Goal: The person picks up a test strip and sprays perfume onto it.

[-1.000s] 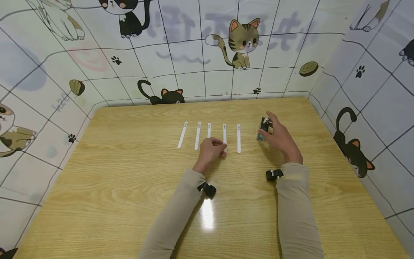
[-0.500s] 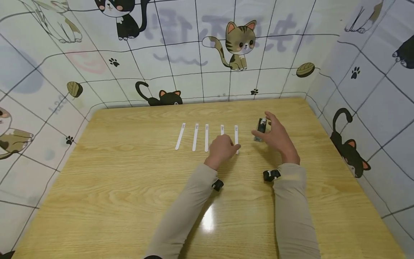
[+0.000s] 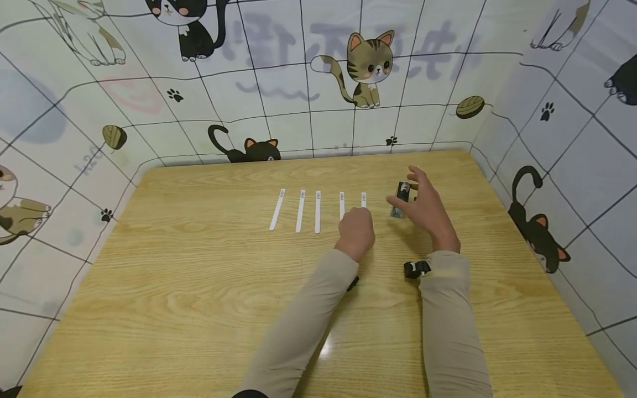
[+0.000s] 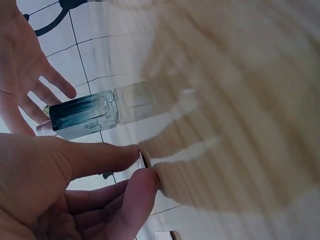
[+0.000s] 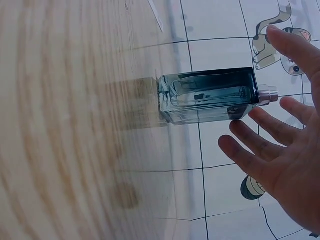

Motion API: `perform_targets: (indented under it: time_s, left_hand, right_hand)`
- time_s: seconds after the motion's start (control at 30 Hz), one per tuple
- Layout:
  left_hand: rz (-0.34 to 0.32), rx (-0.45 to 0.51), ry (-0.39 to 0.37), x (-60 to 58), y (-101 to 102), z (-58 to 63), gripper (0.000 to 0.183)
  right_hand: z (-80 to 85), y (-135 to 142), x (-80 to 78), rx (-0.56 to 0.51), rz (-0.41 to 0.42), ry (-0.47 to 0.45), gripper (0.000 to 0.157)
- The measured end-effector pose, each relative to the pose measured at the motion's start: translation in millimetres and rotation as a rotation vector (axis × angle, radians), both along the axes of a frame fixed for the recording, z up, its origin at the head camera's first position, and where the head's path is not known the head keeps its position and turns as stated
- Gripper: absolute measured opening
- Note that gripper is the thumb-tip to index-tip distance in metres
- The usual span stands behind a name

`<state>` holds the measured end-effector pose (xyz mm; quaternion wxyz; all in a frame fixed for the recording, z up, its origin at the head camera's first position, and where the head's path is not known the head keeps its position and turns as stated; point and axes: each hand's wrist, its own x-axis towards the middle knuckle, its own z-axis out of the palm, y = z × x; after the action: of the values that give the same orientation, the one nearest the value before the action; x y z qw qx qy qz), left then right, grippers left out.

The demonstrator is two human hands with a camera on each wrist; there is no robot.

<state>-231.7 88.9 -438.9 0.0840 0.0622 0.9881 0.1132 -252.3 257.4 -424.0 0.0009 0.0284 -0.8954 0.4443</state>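
My left hand (image 3: 356, 233) is over the lower end of the rightmost white paper strip (image 3: 364, 199). In the left wrist view its thumb and forefinger pinch the strip's thin end (image 4: 144, 159) close to the tabletop. A perfume bottle (image 5: 207, 95) of dark teal glass, with a silver spray nozzle, stands upright on the table. Beside it my right hand (image 3: 427, 207) is spread, thumb on the near side and fingers behind. The fingers of that hand (image 5: 280, 145) are extended around the bottle's top; whether a fingertip touches the glass is unclear.
Several more white strips (image 3: 318, 212) lie in a row to the left, printed at their far ends. The wooden table (image 3: 174, 276) meets a cat-patterned cloth wall (image 3: 333, 127) at the back and sides.
My left hand has moved right along the row, from the fourth strip to the rightmost one, and now pinches its end. The right hand stays by the perfume bottle.
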Motion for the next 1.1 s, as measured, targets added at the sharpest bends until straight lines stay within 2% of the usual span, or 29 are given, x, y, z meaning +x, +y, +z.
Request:
perform_targets:
  time_s: [0.23,0.47,0.77,1.1]
  left_hand:
    - [0.030,0.069,-0.026,-2.3,2.2,0.5,0.015]
    - [0.038,0.074,-0.054,-5.6,2.9,2.6,0.017]
    - [0.015,-0.037,-0.067,-2.6,2.8,4.8,0.021]
    - [-0.007,-0.021,-0.138,0.1,2.6,10.3,0.022]
  right_hand:
    - [0.7,-0.6,1.2,0.012,0.000,-0.007,0.098]
    - [2.0,-1.0,2.0,0.033,0.011,-0.011,0.098]
    - [2.3,-1.3,1.4,0.040,0.020,-0.023,0.098]
    - [2.3,-1.3,3.5,0.042,0.021,-0.026,0.098]
